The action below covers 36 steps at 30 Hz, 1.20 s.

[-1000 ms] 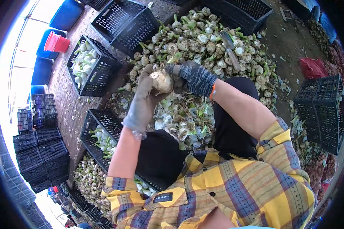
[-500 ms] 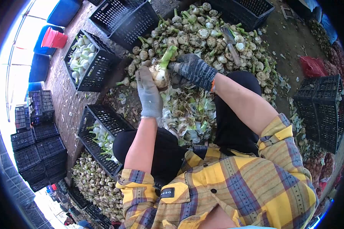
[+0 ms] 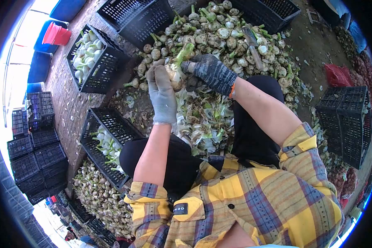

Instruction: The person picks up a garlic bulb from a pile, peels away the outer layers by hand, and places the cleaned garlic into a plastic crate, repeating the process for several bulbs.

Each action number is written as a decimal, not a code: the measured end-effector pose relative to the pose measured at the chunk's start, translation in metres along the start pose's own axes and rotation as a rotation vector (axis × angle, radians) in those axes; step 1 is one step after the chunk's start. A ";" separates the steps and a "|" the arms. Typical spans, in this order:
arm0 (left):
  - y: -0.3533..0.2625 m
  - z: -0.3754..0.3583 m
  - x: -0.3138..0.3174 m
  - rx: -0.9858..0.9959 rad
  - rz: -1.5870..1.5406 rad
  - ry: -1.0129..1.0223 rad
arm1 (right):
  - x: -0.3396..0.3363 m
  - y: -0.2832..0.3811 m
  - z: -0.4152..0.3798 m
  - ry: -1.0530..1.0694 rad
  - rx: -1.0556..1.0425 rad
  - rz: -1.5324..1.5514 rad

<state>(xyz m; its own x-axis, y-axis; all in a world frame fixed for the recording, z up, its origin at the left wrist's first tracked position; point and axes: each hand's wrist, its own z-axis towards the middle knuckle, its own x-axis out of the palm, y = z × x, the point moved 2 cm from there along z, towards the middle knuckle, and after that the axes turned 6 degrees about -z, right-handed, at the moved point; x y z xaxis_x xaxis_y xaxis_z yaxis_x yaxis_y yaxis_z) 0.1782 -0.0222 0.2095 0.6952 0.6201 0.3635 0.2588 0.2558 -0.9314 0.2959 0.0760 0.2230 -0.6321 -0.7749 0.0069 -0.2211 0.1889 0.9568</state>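
Observation:
My left hand [image 3: 161, 91], in a light grey glove, is closed round the side of a garlic bulb [image 3: 177, 77] with a green stem stub pointing up. From the right, my right hand [image 3: 208, 74], in a dark striped glove, has its fingers closed at the bulb's side near the base of the stem. Its fingertips are partly hidden. Just beyond both hands spreads a heap of unpeeled garlic bulbs [image 3: 202, 38], soil-stained and stubby-stemmed. A knife [image 3: 255, 56] lies on that heap. Below my hands, loose peeled skins [image 3: 206, 124] cover the ground between my knees.
Black crates of clean white garlic stand at left, one upper [image 3: 105, 68] and one beside my knee [image 3: 124, 124]. Another black crate [image 3: 146, 27] is behind the heap. Stacked crates [image 3: 345, 124] stand right, others [image 3: 39, 165] far left. A second garlic pile [image 3: 99, 194] lies lower left.
The garlic bulb has turned slightly and shifted a little right in my hands, its stem tilting more to the right. Both hands keep their hold. The camera view has shifted slightly.

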 end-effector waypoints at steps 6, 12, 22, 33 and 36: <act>0.005 -0.003 -0.001 -0.105 -0.019 -0.007 | 0.002 0.011 -0.004 -0.007 -0.104 -0.170; 0.009 -0.002 -0.005 -0.210 -0.117 -0.040 | -0.001 0.003 0.000 -0.022 -0.111 -0.308; -0.002 -0.003 0.005 -0.324 -0.168 -0.022 | -0.001 -0.007 0.006 -0.093 -0.220 -0.405; 0.010 -0.008 0.000 -0.202 0.172 0.017 | 0.000 -0.018 0.016 -0.200 -0.166 -0.437; -0.007 -0.006 0.000 -0.597 -0.149 0.090 | 0.002 -0.019 0.014 -0.221 -0.142 -0.278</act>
<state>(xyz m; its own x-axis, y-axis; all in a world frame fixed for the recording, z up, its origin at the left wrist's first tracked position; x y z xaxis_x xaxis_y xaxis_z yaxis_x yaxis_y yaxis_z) 0.1809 -0.0283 0.2159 0.6697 0.5385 0.5114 0.6696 -0.1399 -0.7294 0.2883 0.0791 0.2012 -0.7107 -0.6334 -0.3062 -0.3111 -0.1074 0.9443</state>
